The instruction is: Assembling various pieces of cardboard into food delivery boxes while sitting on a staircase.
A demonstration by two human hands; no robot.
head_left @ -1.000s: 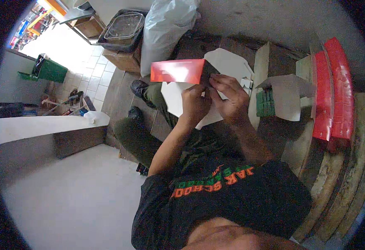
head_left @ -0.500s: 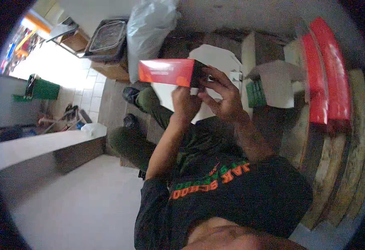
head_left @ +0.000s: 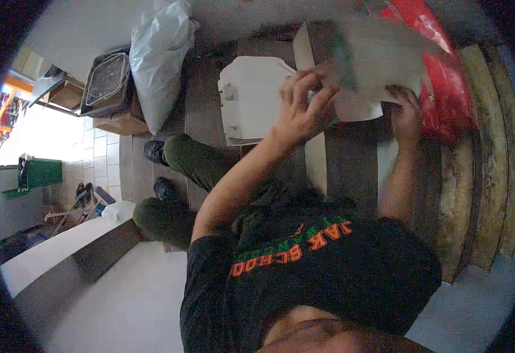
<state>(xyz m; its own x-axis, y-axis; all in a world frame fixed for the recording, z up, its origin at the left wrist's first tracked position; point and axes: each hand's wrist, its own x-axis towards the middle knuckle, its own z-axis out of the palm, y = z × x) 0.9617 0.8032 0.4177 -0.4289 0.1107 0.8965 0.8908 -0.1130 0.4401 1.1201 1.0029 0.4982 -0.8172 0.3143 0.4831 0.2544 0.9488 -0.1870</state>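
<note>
A pale, sheet-like piece, blurred by motion, is at the upper right, with a smeared green patch along its left side. My left hand is closed at the left edge of this piece, fingers curled; what lies between them is hidden. At the piece's lower right edge, my right hand has its fingertips bent over the border, gripping it. A stack of flat white carton blanks with cut slots lies left of my left hand.
Shiny red boxes lie to the right beside long worn wooden beams. A filled whitish plastic bag stands at the upper left, near a dark tub on a cardboard box. A green crate is farther left.
The red box with a dark end is out of my hands. Both hands have moved right, onto the pale piece. The view has shifted, so the white blanks appear farther left.
</note>
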